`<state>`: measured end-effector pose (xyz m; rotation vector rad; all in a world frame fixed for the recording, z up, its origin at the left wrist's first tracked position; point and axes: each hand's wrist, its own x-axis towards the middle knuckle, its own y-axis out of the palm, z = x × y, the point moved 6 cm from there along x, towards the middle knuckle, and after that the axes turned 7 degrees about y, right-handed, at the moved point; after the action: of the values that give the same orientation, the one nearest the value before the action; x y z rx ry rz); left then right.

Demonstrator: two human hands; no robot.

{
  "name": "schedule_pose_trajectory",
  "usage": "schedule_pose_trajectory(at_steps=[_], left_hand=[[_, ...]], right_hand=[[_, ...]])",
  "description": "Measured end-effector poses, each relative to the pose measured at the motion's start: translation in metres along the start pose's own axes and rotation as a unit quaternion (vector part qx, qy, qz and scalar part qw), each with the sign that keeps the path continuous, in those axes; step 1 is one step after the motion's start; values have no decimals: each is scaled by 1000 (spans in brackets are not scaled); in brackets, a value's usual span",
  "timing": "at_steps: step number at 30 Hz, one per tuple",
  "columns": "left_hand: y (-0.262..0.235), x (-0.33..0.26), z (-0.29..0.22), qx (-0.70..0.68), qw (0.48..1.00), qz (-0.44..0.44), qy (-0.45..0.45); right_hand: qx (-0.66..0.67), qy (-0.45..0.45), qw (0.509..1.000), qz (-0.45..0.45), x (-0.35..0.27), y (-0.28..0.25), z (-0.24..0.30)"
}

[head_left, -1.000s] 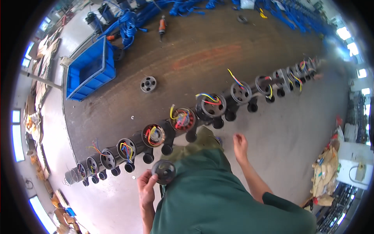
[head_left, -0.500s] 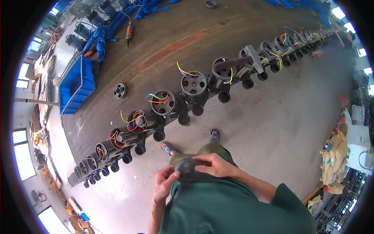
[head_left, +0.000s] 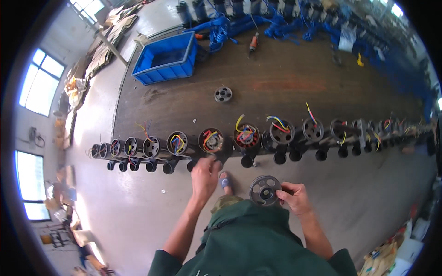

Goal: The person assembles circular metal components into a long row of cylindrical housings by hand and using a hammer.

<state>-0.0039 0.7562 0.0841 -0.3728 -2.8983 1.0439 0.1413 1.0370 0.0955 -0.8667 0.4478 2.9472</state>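
Note:
My right hand [head_left: 295,198] grips the rim of a round metal end cover [head_left: 259,200], a grey disc with a central hub and several holes, held in front of my body. My left hand [head_left: 205,178] is raised apart from it, at the near side of a motor housing [head_left: 225,153]. Its fingers are curled together and slightly blurred; what they hold, if anything, cannot be made out. That housing is an upright-facing open cylinder with red, yellow and blue wires. Right beside it another open housing [head_left: 247,136] shows red coils and loose wires.
Several similar housings with side pipe stubs run left and right along the table's near edge. A hammer [head_left: 362,133] rests on the right part of the row. Another disc cover [head_left: 223,94], a blue crate [head_left: 165,73] and an orange-handled power tool [head_left: 253,42] lie farther back.
My view has turned and shifted left along the row. My left hand has let go of the end cover and moved forward to a housing; my right hand keeps the cover.

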Motion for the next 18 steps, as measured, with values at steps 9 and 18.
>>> schedule_pose_trajectory(at_steps=[9,18], left_hand=[[-19,90,-14,119,942,-155,274],[-25,89,7,-100,985,-100,94]], right_hand=[[-62,-128,982,-126,51,62,86],[-267,-261,908,-189,91,99,142]])
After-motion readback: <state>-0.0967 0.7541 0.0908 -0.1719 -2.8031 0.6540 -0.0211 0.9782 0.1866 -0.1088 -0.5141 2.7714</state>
